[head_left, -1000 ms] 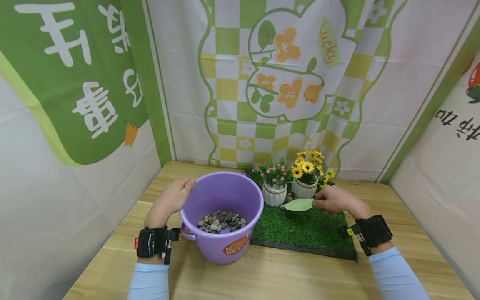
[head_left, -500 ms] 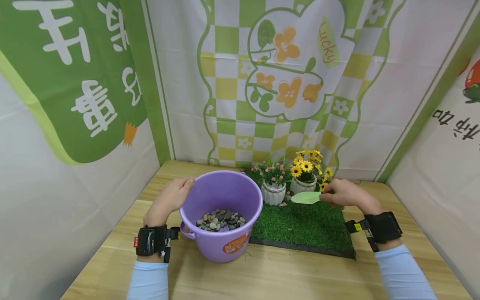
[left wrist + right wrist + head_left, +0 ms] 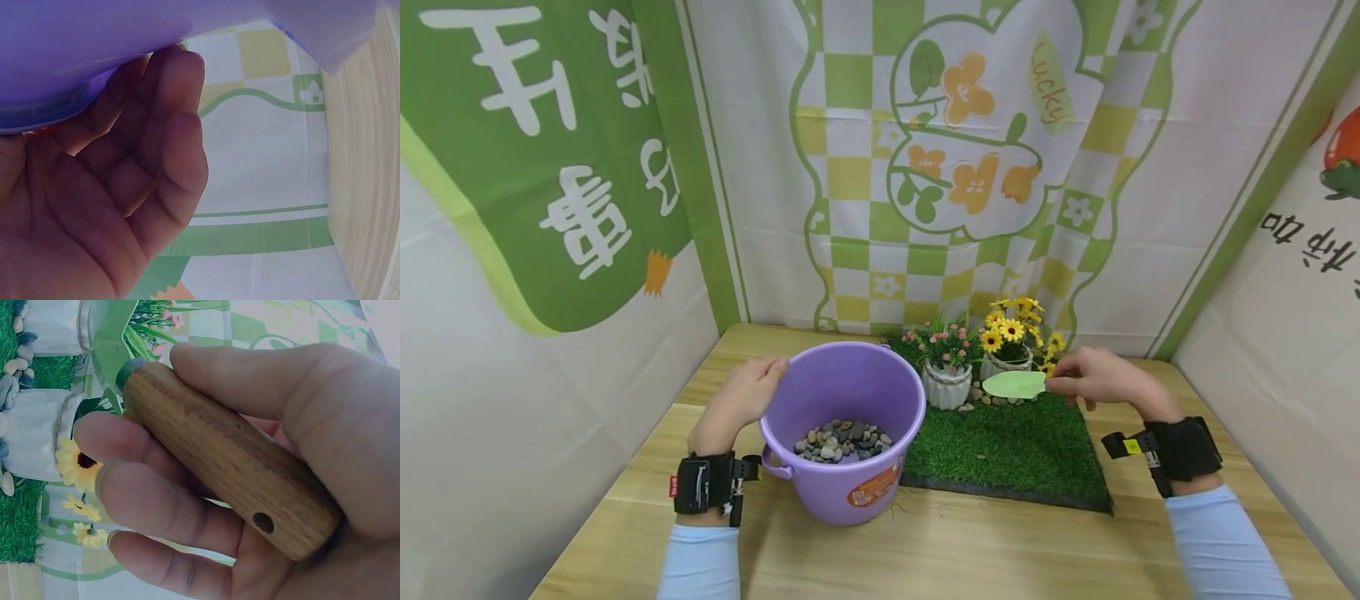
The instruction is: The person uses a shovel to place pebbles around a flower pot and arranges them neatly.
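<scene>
My left hand [image 3: 741, 396] grips the left rim of a purple plastic bucket [image 3: 812, 492], standing upright on the table. The left wrist view shows its curled fingers against the bucket wall [image 3: 94, 37]. Several grey and tan pebbles [image 3: 838, 442] lie at the bottom of the bucket. To the right, my right hand [image 3: 1105, 382] holds a light green trowel [image 3: 1015, 384] above artificial turf, its blade pointing left and bearing nothing visible. Thumb and fingers wrap the trowel's wooden handle [image 3: 212, 450].
A turf mat [image 3: 1011, 450] lies right of the bucket. At its back stand a white pot of pink flowers [image 3: 947, 387] and a white pot of yellow flowers [image 3: 1007, 358]. Pebbles [image 3: 9, 390] lie around the pots. Printed cloth [image 3: 760, 167] hangs behind the wooden table [image 3: 940, 550].
My right hand has moved right and slightly up in the head view, carrying the trowel away from the pots. My left hand stays on the bucket's rim.
</scene>
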A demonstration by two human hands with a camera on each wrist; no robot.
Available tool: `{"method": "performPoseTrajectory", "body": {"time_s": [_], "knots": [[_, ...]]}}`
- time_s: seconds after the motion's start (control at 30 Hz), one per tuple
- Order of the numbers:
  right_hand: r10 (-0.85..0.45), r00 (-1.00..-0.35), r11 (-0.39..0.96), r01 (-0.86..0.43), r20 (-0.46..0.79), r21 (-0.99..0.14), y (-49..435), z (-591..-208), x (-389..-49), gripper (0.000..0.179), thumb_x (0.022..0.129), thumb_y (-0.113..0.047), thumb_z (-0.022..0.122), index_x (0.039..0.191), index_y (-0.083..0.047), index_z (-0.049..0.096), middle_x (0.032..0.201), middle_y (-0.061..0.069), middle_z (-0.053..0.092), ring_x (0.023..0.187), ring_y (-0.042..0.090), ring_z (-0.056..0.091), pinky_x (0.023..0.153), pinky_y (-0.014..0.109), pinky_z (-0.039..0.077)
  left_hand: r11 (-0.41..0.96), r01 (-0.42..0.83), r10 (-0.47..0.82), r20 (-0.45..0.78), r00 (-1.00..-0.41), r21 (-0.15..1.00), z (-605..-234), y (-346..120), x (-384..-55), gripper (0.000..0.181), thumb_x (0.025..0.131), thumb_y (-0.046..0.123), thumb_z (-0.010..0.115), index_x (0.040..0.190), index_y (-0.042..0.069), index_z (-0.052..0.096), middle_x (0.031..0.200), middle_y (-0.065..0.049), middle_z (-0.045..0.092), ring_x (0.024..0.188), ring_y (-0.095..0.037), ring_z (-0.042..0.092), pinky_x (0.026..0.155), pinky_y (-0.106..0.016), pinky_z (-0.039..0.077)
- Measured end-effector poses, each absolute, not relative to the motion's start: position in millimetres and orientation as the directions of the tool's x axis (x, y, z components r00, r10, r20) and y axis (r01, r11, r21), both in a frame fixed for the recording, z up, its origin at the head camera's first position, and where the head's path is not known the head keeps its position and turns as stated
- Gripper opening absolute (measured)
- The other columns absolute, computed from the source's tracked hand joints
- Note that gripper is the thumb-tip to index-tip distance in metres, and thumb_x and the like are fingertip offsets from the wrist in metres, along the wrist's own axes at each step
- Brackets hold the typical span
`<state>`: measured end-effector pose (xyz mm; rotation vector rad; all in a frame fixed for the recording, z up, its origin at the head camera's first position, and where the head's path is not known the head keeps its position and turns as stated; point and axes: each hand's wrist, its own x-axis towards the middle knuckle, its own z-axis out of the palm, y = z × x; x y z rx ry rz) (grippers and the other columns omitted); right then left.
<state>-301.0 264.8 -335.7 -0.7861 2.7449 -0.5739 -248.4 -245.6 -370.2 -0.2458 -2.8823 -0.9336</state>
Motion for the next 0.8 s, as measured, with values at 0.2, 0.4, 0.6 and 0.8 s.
{"method": "performPoseTrajectory", "body": {"time_s": [0.2, 0.4, 0.6, 0.8], "knots": [[-0.556, -0.826, 0.764, -0.465, -0.093, -0.447, 264.7, -334.5, -299.8, 0.035, 0.096, -0.033, 0.055, 0.111, -0.004, 0.069, 0.073, -0.001, 0.062, 0.057, 0.014, 0.057, 0.056, 0.037, 0.052, 0.804, 0.184, 0.126, 0.141, -0.982, 0.566, -371.9, -245.9, -248.8, 0.058, 0.106, 0.039, 0.023, 0.133, -0.003, 0.053, 0.122, -0.022, 0.059, 0.114, -0.042, 0.051, 0.095, -0.058, 0.039], [-0.575, -0.815, 0.739, -0.482, -0.069, -0.470, 264.7, -335.7, -300.0, 0.037, 0.096, -0.035, 0.056, 0.111, -0.004, 0.069, 0.073, -0.002, 0.062, 0.056, 0.018, 0.059, 0.055, 0.034, 0.052, 0.808, 0.189, 0.130, 0.143, -0.981, 0.558, -373.0, -246.9, -249.1, 0.058, 0.106, 0.039, 0.023, 0.133, -0.002, 0.054, 0.122, -0.022, 0.059, 0.114, -0.042, 0.052, 0.095, -0.057, 0.040], [-0.601, -0.799, 0.709, -0.511, -0.037, -0.486, 264.0, -333.5, -300.9, 0.035, 0.097, -0.034, 0.055, 0.110, -0.004, 0.068, 0.074, -0.003, 0.063, 0.058, 0.021, 0.060, 0.054, 0.030, 0.051, 0.805, 0.180, 0.125, 0.134, -0.983, 0.565, -373.1, -248.8, -251.0, 0.056, 0.106, 0.038, 0.024, 0.132, 0.000, 0.055, 0.121, -0.021, 0.060, 0.113, -0.041, 0.052, 0.094, -0.058, 0.040], [-0.605, -0.796, 0.696, -0.517, -0.020, -0.497, 259.9, -328.2, -300.0, 0.031, 0.097, -0.031, 0.055, 0.109, -0.006, 0.068, 0.077, -0.002, 0.063, 0.058, 0.016, 0.060, 0.056, 0.031, 0.051, 0.802, 0.171, 0.119, 0.127, -0.985, 0.572, -371.9, -248.7, -251.7, 0.063, 0.105, 0.046, 0.021, 0.132, 0.001, 0.055, 0.121, -0.020, 0.060, 0.113, -0.040, 0.053, 0.094, -0.058, 0.040]]}}
